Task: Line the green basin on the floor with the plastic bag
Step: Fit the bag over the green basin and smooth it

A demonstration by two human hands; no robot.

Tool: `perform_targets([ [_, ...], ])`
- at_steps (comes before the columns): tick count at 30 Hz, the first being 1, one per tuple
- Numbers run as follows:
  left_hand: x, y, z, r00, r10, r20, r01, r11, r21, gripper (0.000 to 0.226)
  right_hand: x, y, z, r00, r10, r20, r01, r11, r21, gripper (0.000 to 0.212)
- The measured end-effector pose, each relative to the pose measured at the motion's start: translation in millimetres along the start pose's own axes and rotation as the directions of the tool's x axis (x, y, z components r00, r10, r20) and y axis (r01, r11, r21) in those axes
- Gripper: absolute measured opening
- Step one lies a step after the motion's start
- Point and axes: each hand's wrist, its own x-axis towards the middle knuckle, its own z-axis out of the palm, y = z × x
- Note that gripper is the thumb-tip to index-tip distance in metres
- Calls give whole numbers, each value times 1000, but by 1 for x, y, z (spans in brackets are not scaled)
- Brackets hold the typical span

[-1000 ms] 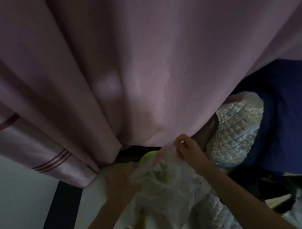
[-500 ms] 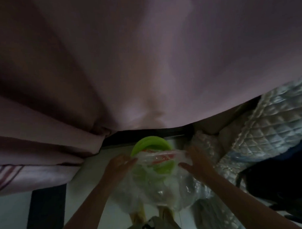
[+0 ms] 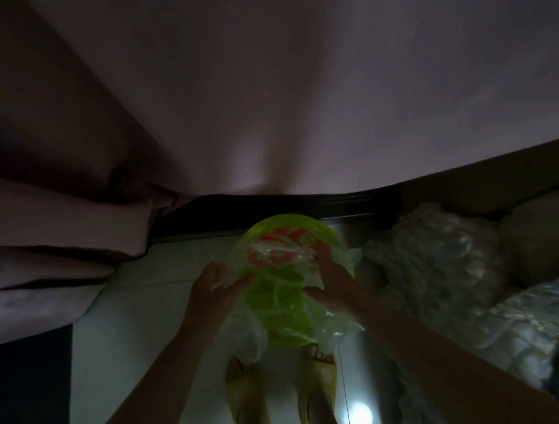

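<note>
The green basin stands on the pale floor just in front of my feet. A thin clear plastic bag with red print lies spread over and into it, hanging over the near rim. My left hand grips the bag at the basin's left side. My right hand holds the bag over the basin's right half, fingers pressing the plastic down. The basin's near rim is hidden under the bag.
A pink curtain hangs close above and behind the basin, bunched at the left. Quilted bedding in plastic wrap is piled at the right. My feet in yellow slippers stand just behind the basin.
The view has tilted down and the basin is now nearer and fuller in sight. Both hands have brought the bag down from above the basin onto and into it.
</note>
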Motion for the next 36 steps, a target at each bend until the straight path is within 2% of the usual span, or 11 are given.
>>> perform_targets([
  [10, 45, -57, -4, 999, -4, 38, 0, 993, 116, 44, 80, 32, 78, 966, 134, 221, -153, 986, 71, 93],
  [13, 57, -70, -4, 998, -36, 60, 23, 976, 217, 49, 85, 45, 77, 971, 232, 63, -232, 973, 0, 78],
  [17, 69, -67, 25, 999, -1, 39, -16, 904, 427, 49, 82, 55, 55, 932, 298, -207, -352, 881, -317, 34],
  [21, 62, -56, 58, 958, 277, 81, -216, 502, 837, 52, 68, 53, 27, 944, 306, -126, -325, 789, -522, 58],
  [23, 58, -45, 63, 939, 334, 84, -237, 448, 862, 59, 57, 45, 14, 926, 333, -178, -376, 781, -498, 76],
  [25, 56, -35, 58, 930, 366, 40, -209, 434, 876, 67, 43, 32, 14, 933, 98, -346, -279, 804, -525, 68],
  [27, 52, -32, 56, 818, 553, 161, -383, 314, 869, 55, 29, 19, 26, 898, -245, -367, 37, 871, -490, 31],
  [30, 40, -44, 53, 547, 635, 545, -655, -80, 751, 23, 17, 24, 45, 925, -381, 16, 257, 593, -763, 25],
  [32, 42, -51, 49, 594, 497, 633, -636, -191, 747, 29, 18, 40, 45, 959, -247, 143, 247, 466, -850, 49],
  [34, 48, -56, 43, 750, 334, 571, -528, -217, 821, 56, 21, 55, 39, 977, -93, 189, 211, 430, -878, 76],
  [36, 57, -61, 37, 823, 280, 494, -443, -227, 867, 70, 22, 66, 33, 986, -48, 157, 163, 392, -905, 83],
])
